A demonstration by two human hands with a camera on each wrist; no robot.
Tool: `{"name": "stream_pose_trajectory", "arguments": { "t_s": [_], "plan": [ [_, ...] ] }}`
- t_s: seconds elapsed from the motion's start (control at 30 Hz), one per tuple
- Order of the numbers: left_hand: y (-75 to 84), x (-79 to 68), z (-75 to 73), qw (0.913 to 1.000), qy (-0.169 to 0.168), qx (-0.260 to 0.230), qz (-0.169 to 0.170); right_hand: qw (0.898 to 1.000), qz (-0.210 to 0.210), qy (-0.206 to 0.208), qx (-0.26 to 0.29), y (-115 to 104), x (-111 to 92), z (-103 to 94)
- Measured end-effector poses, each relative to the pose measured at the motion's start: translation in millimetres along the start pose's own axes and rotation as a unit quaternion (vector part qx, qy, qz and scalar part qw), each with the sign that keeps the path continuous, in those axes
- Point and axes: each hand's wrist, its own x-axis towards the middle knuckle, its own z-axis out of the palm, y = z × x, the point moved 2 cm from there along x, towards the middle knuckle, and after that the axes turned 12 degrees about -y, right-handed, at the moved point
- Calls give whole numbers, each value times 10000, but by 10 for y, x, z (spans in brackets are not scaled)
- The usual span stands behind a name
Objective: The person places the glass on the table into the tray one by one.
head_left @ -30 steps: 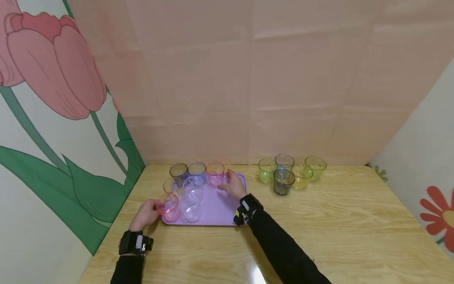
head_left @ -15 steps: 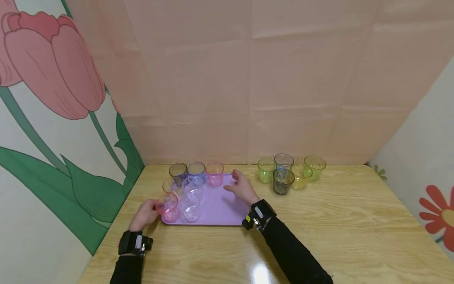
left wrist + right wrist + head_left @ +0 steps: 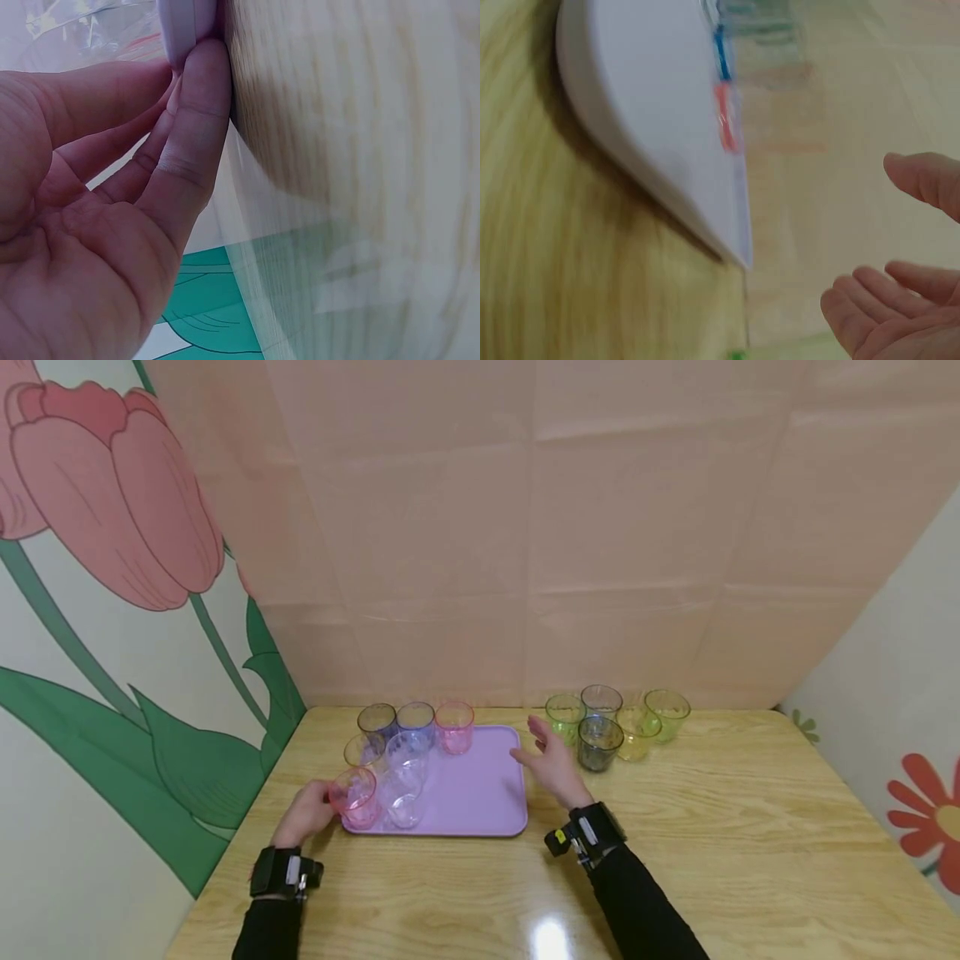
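A lilac tray [image 3: 472, 789] lies on the wooden table, with several tinted glasses standing on its left part and back edge. My left hand [image 3: 306, 814] is at its front left corner, beside a pink glass [image 3: 356, 797]. In the left wrist view, thumb and fingers of that hand [image 3: 112, 187] pinch the tray's edge [image 3: 180, 30]. A second pink glass [image 3: 454, 729] stands at the back, right of a blue glass [image 3: 417, 725]. My right hand [image 3: 555, 764] is off the tray's right edge, fingers spread and holding nothing, near a dark grey glass [image 3: 599, 745].
Right of the tray, a cluster holds the dark grey glass, a green glass [image 3: 562, 718], a yellow glass [image 3: 636, 735] and another green glass [image 3: 667, 714]. A pink-beige sheet [image 3: 525, 568] hangs behind the table [image 3: 750, 827]. Painted walls flank both sides.
My right hand has left the pink glass at the back of the tray and moved right, past the tray's edge toward the cluster. The left hand stays at the tray's corner.
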Motion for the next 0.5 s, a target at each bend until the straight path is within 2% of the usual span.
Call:
{"name": "stream_pose_trajectory", "arguments": {
  "t_s": [0.27, 0.5],
  "plan": [
    [-1, -8, 8, 9999, -49, -93, -82, 9970, -206, 737, -136, 68, -149, -272],
    [19, -24, -5, 9996, -82, -195, -179, 9904, -271, 1261, -488, 55, -234, -368]
  ]
}}
